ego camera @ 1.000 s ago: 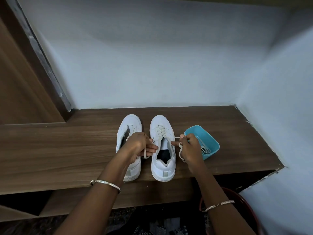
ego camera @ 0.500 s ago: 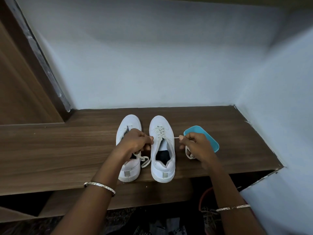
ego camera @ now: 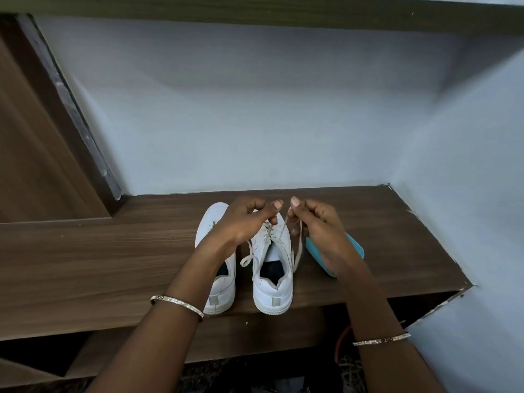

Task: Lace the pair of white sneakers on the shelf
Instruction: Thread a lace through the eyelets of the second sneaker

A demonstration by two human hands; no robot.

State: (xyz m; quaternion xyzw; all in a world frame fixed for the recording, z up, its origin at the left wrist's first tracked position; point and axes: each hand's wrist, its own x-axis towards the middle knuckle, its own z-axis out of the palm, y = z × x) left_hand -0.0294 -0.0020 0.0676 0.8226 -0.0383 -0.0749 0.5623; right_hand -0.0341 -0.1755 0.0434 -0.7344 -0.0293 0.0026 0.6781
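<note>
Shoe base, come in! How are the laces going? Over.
Left hand, right hand: each pinching a lace end. Right sneaker part-laced, ends held up. Blue tray beside it, not in the way.

Two white sneakers are counted: left sneaker (ego camera: 218, 290), right sneaker (ego camera: 273, 290). One lace (ego camera: 297, 251) is seen, with two loose ends. One blue tray (ego camera: 355, 249) is noted. Two hands are recorded: left hand (ego camera: 241, 222), right hand (ego camera: 320, 222). Two bangles are counted: left bangle (ego camera: 177, 303), right bangle (ego camera: 381, 340). One wooden shelf (ego camera: 85, 265) is noted.
</note>
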